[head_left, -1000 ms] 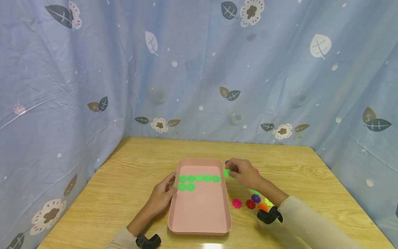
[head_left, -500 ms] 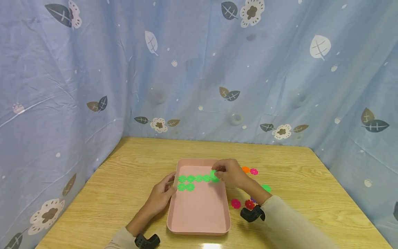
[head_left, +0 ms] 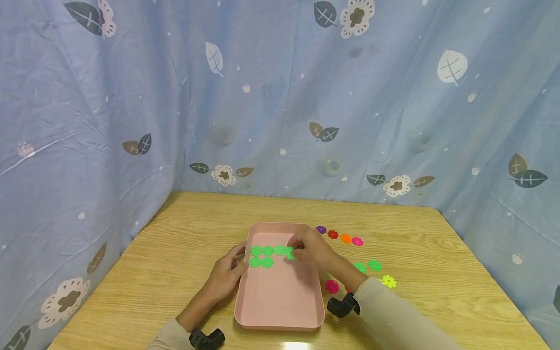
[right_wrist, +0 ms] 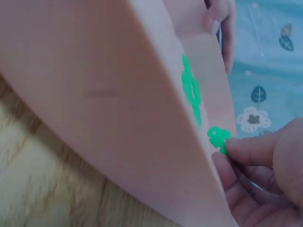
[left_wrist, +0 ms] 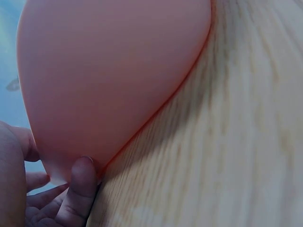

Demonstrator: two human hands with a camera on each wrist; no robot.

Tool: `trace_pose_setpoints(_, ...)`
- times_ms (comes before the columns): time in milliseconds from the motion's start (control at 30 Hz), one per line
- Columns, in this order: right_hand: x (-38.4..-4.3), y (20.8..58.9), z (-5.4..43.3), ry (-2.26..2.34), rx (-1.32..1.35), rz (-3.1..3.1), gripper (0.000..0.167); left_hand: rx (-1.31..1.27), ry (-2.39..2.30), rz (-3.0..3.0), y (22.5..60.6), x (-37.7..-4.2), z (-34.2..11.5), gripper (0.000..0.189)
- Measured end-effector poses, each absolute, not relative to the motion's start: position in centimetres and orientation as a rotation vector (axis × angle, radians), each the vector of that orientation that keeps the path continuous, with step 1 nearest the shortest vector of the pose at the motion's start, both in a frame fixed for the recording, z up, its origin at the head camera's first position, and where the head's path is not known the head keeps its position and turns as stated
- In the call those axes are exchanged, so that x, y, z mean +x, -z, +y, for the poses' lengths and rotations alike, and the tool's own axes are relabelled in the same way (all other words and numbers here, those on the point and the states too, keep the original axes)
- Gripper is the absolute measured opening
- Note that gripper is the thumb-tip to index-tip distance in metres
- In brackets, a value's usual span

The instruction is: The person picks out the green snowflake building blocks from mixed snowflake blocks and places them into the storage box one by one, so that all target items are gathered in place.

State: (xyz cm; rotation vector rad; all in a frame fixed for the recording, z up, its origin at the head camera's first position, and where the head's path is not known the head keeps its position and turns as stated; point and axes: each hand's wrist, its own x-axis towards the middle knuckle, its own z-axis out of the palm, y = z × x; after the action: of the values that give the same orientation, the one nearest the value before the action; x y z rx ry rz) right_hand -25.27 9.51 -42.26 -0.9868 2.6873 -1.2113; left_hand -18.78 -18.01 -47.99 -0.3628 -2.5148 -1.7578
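Note:
A pink rectangular tray (head_left: 280, 301) lies on the table with green flower-shaped discs (head_left: 268, 251) in two rows inside it. My left hand (head_left: 228, 274) holds the tray's left side, and in the left wrist view its thumb (left_wrist: 80, 187) presses against the wall near a corner. Over the tray's right half, my right hand (head_left: 312, 249) pinches a green flower-shaped disc (right_wrist: 218, 137) between thumb and fingertips. That disc is at the right end of the upper row, and the fingers partly hide the pieces there.
Right of the tray, a purple disc (head_left: 321, 229), a red disc (head_left: 333, 234), an orange disc (head_left: 345, 238) and a pink disc (head_left: 357, 241) lie in a line. Nearer are loose green discs (head_left: 375, 265), a yellow one (head_left: 388, 281) and a magenta one (head_left: 332, 287). A patterned blue curtain (head_left: 280, 97) hangs behind.
My right hand has carried a green disc from beyond the tray's right rim leftward over the tray and down to the upper row. The left hand has stayed on the tray's side.

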Motion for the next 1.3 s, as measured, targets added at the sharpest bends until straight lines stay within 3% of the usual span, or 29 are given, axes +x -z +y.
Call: trace_pose_setpoints(1300, -24.9, 42.2, 7.9, 0.972, -1.122, 2.573, 0.022, -0.351, 1.746, -2.502, 47.9, -18.6, -17.9, 0.056)
